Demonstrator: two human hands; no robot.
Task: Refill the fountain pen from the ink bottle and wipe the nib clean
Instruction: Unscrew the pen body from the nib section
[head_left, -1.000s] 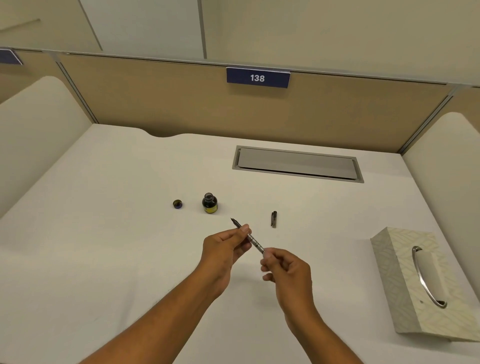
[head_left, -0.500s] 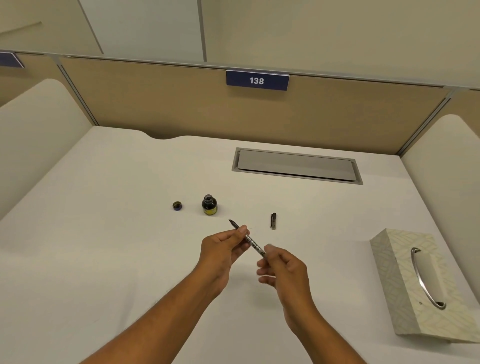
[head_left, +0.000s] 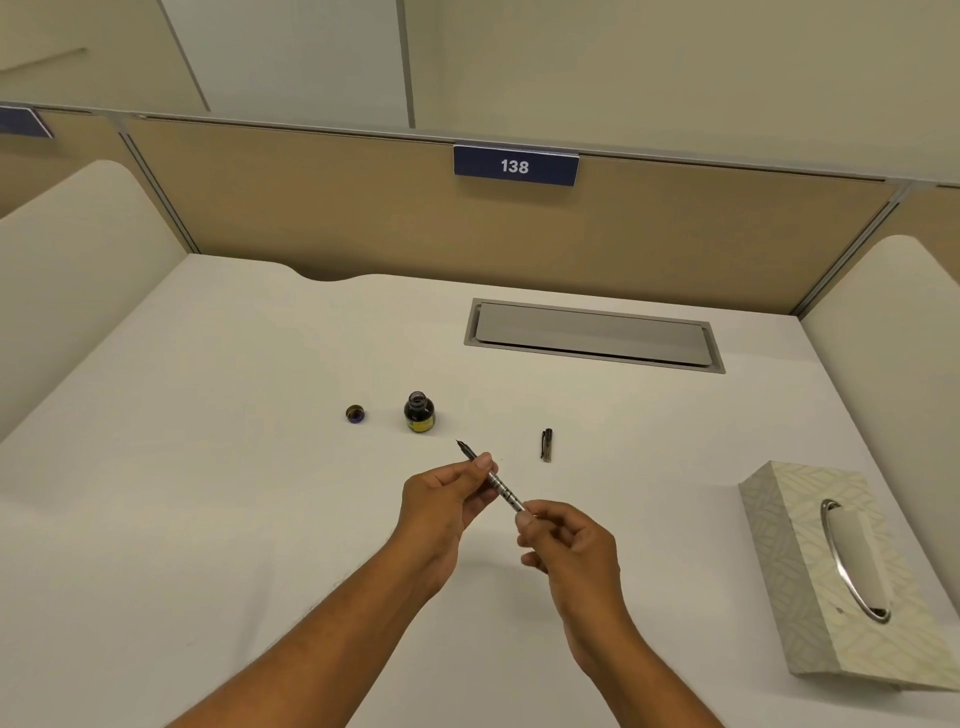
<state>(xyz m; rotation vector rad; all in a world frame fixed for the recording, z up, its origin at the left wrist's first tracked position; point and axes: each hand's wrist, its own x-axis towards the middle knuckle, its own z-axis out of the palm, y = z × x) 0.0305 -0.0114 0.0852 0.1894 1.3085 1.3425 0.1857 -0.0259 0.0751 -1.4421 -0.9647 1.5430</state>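
I hold a slim fountain pen (head_left: 500, 485) above the white desk, its dark nib pointing up and left toward the ink bottle. My left hand (head_left: 448, 499) grips the pen near the nib end. My right hand (head_left: 566, 540) pinches the pen's rear end with thumb and fingertips. The small dark ink bottle (head_left: 418, 412) with a yellow label stands uncapped just beyond the nib. Its cap (head_left: 355, 413) lies on the desk to the bottle's left. The pen's cap (head_left: 546, 445) lies to the right of the bottle.
A patterned tissue box (head_left: 831, 566) with a chrome-rimmed slot sits at the right. A grey cable hatch (head_left: 592, 338) is set into the white desk (head_left: 208, 467) at the back. Partition walls close in the back and both sides.
Both hands stay on the pen in almost the same place. My right hand's fingers have shifted slightly on the rear end. The view has drifted a little downward.
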